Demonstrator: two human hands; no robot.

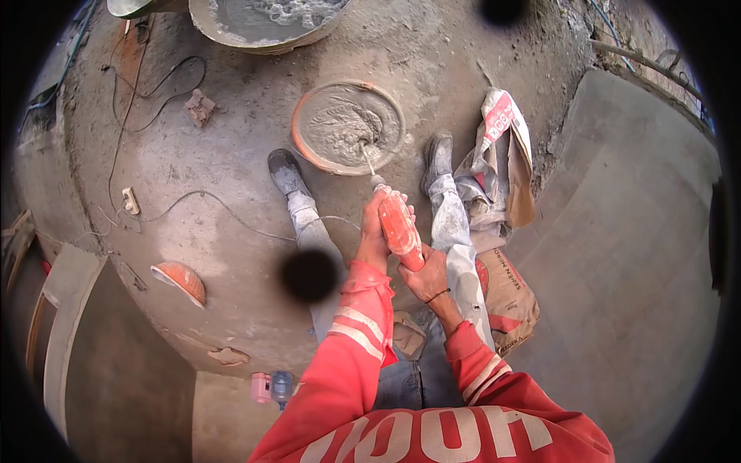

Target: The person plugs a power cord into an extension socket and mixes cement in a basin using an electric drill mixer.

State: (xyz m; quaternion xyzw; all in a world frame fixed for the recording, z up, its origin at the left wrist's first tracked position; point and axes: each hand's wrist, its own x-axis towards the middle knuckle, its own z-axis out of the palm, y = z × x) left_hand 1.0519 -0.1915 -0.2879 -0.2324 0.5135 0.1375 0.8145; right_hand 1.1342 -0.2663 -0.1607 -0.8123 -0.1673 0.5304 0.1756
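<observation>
Both my hands are closed around a red power drill [399, 225] smeared with grey. My left hand [374, 230] wraps its front part, close to the chuck. At the rear end, my right hand [427, 276] grips the handle. From the chuck a thin mixing rod [368, 160] slants into a round orange-rimmed tub [296, 130]. Wet grey mortar [340, 119] fills the tub, swirled around the rod; the rod's lower end is hidden in it. The tub sits on the ground just beyond my two shoes.
A large basin of grey water [270, 48] stands at the far side. Torn cement bags [505, 147] and another paper bag [509, 297] lie to the right. A cable [224, 202] runs left to a socket block [131, 202]. An orange bowl [181, 282] lies at left.
</observation>
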